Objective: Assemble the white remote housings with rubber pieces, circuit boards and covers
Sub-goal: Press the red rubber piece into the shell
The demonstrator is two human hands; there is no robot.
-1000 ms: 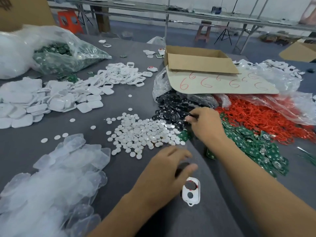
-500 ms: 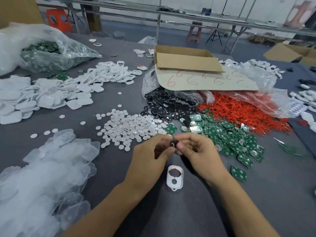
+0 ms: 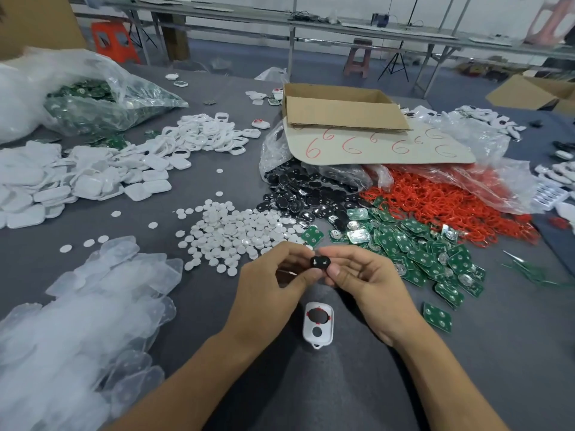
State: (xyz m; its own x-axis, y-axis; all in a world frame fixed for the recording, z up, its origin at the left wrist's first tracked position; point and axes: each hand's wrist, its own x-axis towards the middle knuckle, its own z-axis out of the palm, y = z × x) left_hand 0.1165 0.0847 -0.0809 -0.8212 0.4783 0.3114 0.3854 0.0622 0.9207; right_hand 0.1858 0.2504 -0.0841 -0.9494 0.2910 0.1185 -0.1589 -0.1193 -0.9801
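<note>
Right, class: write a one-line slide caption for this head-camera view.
Left hand and right hand pinch a black rubber piece just beyond the white housing on the grey table.

Long metal bench [image 3: 342, 26] along back w/ orange stool [image 3: 109, 28] (brown stool [image 3: 362, 43] too), grey floor [image 3: 236, 54].

Remote housing [image 3: 311, 328] on table [image 3: 466, 368] before left hand [image 3: 267, 293] and right hand [image 3: 370, 287], disc pile [image 3: 236, 231] behind them, circuit boards [image 3: 417, 253] at right, cardboard box [image 3: 342, 116] farther back.
</note>
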